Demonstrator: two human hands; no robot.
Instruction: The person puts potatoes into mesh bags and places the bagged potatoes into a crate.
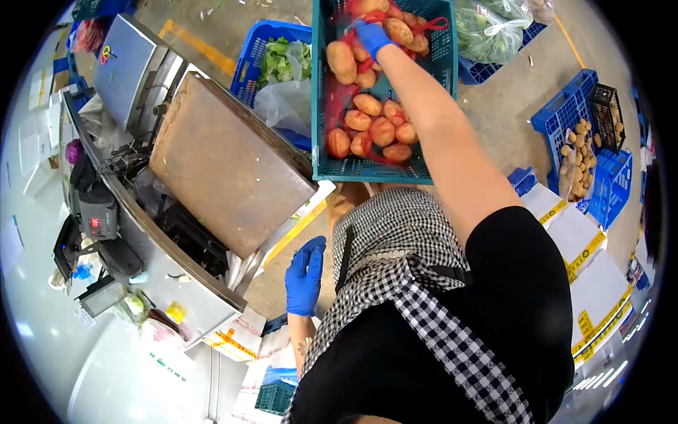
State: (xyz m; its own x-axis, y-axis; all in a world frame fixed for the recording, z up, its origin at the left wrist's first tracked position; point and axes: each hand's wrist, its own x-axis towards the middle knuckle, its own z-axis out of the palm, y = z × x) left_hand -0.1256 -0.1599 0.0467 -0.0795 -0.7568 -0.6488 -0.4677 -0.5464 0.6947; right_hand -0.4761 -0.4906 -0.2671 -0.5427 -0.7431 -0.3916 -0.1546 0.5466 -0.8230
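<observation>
- Your potatoes lie in a green crate in front of you: one group in red netting toward the far edge, the other, also netted, between the middle and the near edge.
- Your right hand, in a blue glove, reaches into the crate by the far edge, on the potatoes and netting there; its fingertips are hidden, so you cannot tell whether they pinch anything.
- Your left hand, also gloved, is outside the crate, below its near left corner and beside your checked apron, fingers loosely extended and close together.
- Just past the crate's left edge, a blue crate carries leafy greens and a clear plastic bag.
- Beyond the right edge sit bagged vegetables.
- Farther left stands a brown-topped table.
</observation>
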